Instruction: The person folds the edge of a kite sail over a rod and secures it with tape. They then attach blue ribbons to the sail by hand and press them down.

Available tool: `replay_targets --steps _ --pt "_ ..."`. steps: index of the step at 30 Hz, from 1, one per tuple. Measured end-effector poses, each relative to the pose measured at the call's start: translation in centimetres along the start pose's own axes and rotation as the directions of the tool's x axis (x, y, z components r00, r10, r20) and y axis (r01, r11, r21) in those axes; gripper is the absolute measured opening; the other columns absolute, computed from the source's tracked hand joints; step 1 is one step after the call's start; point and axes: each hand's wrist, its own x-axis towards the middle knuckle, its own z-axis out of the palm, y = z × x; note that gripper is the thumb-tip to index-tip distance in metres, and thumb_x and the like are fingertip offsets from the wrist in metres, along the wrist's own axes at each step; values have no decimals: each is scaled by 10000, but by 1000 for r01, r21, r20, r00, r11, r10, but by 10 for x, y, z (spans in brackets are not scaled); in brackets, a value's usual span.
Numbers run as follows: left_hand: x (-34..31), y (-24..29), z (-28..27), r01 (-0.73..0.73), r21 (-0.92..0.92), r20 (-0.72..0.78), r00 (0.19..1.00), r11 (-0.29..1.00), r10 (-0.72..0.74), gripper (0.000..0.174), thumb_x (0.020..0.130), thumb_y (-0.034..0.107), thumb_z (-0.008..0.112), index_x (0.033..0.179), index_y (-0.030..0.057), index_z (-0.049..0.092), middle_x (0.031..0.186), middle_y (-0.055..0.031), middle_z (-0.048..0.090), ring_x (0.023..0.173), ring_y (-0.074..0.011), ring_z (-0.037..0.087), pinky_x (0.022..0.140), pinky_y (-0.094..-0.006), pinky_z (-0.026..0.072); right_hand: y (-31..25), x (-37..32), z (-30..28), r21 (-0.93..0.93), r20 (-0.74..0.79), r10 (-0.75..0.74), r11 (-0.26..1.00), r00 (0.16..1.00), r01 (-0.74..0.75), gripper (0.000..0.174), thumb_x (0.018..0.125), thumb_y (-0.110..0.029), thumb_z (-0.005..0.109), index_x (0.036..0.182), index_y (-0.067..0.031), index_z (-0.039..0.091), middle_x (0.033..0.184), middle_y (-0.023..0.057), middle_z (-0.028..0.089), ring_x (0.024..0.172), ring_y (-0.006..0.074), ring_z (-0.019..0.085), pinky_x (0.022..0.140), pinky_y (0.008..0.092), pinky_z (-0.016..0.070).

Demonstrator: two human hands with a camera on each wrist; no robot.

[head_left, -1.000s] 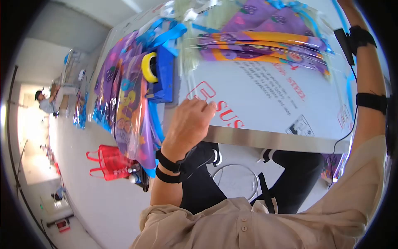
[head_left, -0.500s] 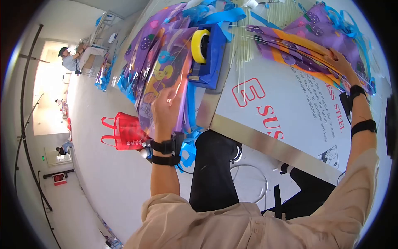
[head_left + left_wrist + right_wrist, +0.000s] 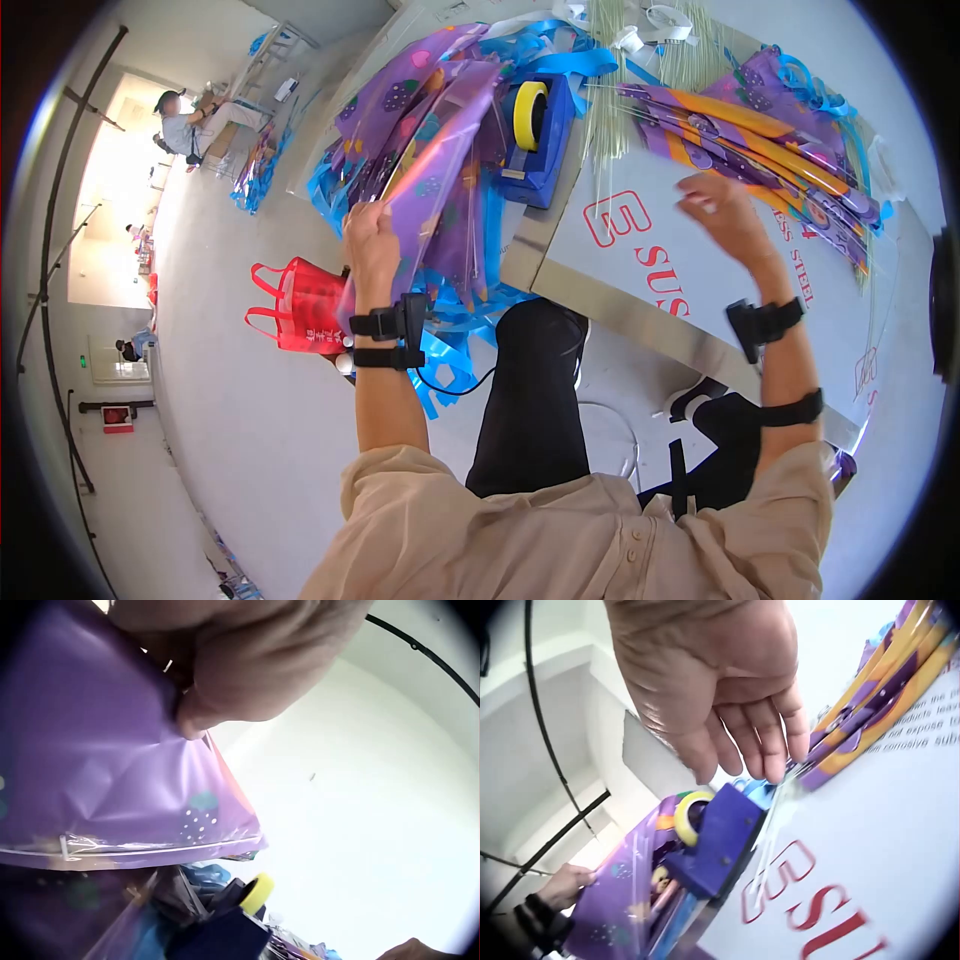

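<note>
My left hand [image 3: 372, 250] pinches the edge of a purple printed plastic piece [image 3: 428, 205] at the table's left side; in the left wrist view the thumb presses on the purple sheet [image 3: 112, 750]. My right hand [image 3: 732, 222] is raised above the table's printed film, holding nothing, its fingers loosely bent in the right wrist view [image 3: 720, 697]. Between the hands stands a blue tape dispenser [image 3: 545, 165] with a yellow tape roll [image 3: 529, 115]. Folded purple and orange pieces [image 3: 770, 150] lie beyond the right hand.
Pale thin sticks [image 3: 608, 120] and blue ribbons [image 3: 575, 62] lie at the table's far side. A red bag [image 3: 308, 305] is on the left, below the table's edge [image 3: 620, 320]. A person in a cap [image 3: 185, 130] sits far off at the left.
My right hand has let go of the folded purple and orange pieces and moved back toward me. The left hand has gone from the table edge to the purple pieces and lifted one's edge.
</note>
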Motion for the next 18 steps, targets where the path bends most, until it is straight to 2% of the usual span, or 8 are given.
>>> replay_targets --steps 3,5,9,11,13,14,15,18 --pt "9 -7 17 77 -126 -70 994 989 -87 106 775 90 660 789 -14 645 708 -136 625 623 -306 574 620 -359 460 -45 -3 44 111 154 -57 993 986 40 200 776 -127 677 907 20 644 861 180 653 793 304 642 718 359 499" --pt "22 -4 26 388 -477 -70 878 788 -474 113 723 58 707 710 -35 645 634 -105 620 571 -197 564 581 -296 445 -57 -4 71 97 204 -139 988 969 121 203 776 -120 676 930 9 646 858 180 657 792 289 640 705 352 504" --pt "47 17 -4 323 -538 -5 923 779 -386 114 693 50 737 705 -34 661 627 -23 607 603 -92 534 583 -264 424 -88 -1 93 167 191 -121 982 974 89 263 809 -204 678 961 9 649 903 171 663 833 259 638 728 352 500" --pt "52 24 -18 399 -456 248 916 796 -317 96 695 40 729 722 -29 668 625 -25 614 593 -91 537 562 -252 413 -105 13 98 232 140 -88 971 986 54 302 829 -256 670 970 10 653 923 171 661 854 244 639 745 348 497" --pt "44 17 -16 375 -468 244 925 800 -291 86 714 43 715 733 -27 669 607 -29 606 583 -100 536 559 -259 413 -120 30 105 349 198 126 918 972 -190 470 852 -385 636 1067 32 630 1009 175 650 923 233 629 819 329 479" --pt "36 17 -12 334 -408 192 941 850 -278 96 720 48 707 736 -35 661 609 -81 612 574 -146 560 559 -285 430 -128 34 113 505 267 172 813 948 -290 668 856 -461 609 1275 46 489 1187 170 587 1145 238 530 937 334 424" --pt "30 17 -8 295 -342 141 955 892 -261 108 726 53 699 739 -42 652 611 -134 619 565 -191 584 558 -311 446 -134 39 124 500 268 173 816 948 -291 668 856 -461 609 1275 46 489 1187 170 587 1145 238 530 937 334 424" --pt "17 -10 16 334 -419 32 935 845 -353 107 747 55 682 776 -45 657 638 -151 623 582 -210 587 567 -320 449 -147 57 155 744 434 217 461 875 -483 829 888 -440 577 1463 -15 157 1501 136 237 1411 273 170 1109 424 220"
